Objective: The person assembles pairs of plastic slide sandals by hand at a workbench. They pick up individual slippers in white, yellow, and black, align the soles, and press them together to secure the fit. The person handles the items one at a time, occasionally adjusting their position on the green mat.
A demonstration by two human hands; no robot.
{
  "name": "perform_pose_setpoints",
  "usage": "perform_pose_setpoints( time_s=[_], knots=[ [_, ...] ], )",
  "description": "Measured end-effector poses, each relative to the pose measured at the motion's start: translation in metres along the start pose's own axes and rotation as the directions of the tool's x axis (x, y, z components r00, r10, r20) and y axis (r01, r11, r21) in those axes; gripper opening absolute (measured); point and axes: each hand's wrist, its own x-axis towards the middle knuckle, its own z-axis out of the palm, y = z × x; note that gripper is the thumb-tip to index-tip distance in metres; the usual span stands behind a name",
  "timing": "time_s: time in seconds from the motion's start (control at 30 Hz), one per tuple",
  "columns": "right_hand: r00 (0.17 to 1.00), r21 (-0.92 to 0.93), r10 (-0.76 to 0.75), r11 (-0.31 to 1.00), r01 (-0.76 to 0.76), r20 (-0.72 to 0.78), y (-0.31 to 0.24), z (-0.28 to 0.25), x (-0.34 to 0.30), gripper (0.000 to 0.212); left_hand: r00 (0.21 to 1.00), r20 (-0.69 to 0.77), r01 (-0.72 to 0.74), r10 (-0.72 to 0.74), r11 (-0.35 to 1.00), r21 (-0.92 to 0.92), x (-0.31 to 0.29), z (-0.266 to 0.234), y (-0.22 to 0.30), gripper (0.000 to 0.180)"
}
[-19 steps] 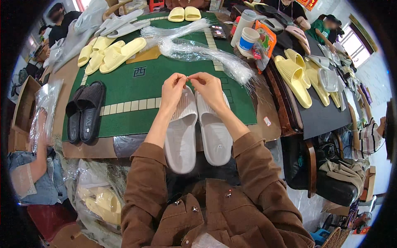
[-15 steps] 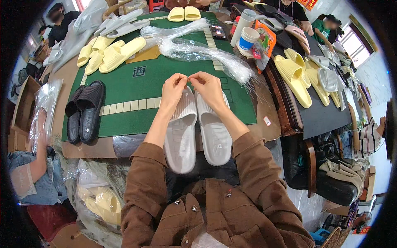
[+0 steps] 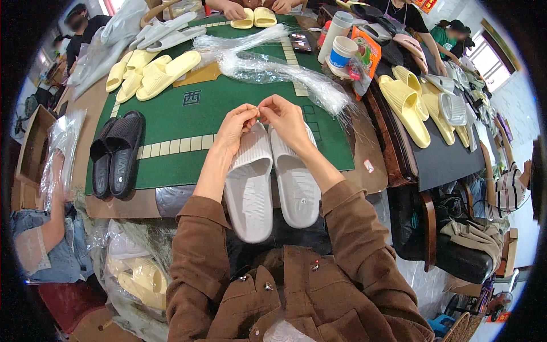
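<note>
Two light grey slide sandals (image 3: 250,194) lie side by side in front of me, toes away, heels overhanging the near table edge. Just beyond their toe ends, my left hand (image 3: 239,121) and my right hand (image 3: 282,118) meet with fingertips pinched close together. Whatever is between the fingertips is too small to make out. My wrists pass over the sandals' straps, and the hands partly cover the toe ends. Further off on the green mat (image 3: 171,117) lies a bundle of clear thin plastic strands (image 3: 285,74).
Black slides (image 3: 125,154) lie at the left, with yellow slides (image 3: 168,74) beyond them. A white cup (image 3: 342,52) and an orange bag (image 3: 366,54) stand at the back right. More yellow slides (image 3: 407,108) rest on the right-hand table. Another person's hands (image 3: 235,10) touch yellow slides opposite.
My left hand has turned slightly and shifted down, the fingertips still meeting the right's. The left grey slide has moved a little nearer. Opposite, a person's hands have come to the yellow slides.
</note>
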Motion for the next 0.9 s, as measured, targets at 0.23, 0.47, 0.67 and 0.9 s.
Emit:
perform_pose_setpoints(
  time_s=[0.23,0.47,0.67,0.9],
  knots=[
    [0.995,-0.002,0.037,0.999,-0.037,0.088,0.000,0.000,-0.002,0.008,1.000,0.008,-0.017,0.017,1.000,-0.006,0.001,-0.002,-0.002,0.012],
    [0.999,-0.048,-0.012,0.999,0.014,0.051,0.000,0.000,0.000,0.014,0.997,-0.060,-0.052,0.057,0.996,0.078,0.002,-0.001,-0.006,0.010],
    [0.966,-0.221,-0.218,0.958,0.185,-0.138,0.000,-0.028,0.002,0.019,0.782,-0.105,-0.340,0.614,0.562,0.754,-0.015,0.017,0.007,0.032],
    [0.753,-0.634,-0.449,0.772,0.055,-0.481,-0.016,-0.201,-0.013,0.019,0.804,0.195,-0.437,0.561,0.336,0.834,-0.128,0.057,0.021,0.025]
  ],
)
